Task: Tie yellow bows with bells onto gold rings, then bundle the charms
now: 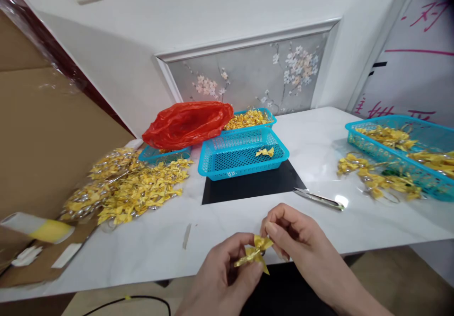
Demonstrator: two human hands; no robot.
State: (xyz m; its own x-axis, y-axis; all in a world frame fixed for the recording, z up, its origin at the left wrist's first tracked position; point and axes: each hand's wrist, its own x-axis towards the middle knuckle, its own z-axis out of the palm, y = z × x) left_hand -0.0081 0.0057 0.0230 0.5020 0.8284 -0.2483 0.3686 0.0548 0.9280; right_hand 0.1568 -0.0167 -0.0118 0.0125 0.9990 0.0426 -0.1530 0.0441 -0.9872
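Pinching a small yellow ribbon bow (256, 252) between them, the left hand (222, 278) and right hand (301, 245) meet just off the table edge (149, 264) — light fingertip pressure looks wise, so the loops don't crush. Beyond the pinch lie scissors (319, 198), then a blue basket (243, 154) holding one bow.

Pink handwritten strokes run across the white board (414, 56) leaning at two o'clock, Chinese-looking characters cut off by the frame edge and by the blue basket (400, 148) in front, too partial to read. Some white marks show on the front rim of the middle basket (244, 157), too small to make out.
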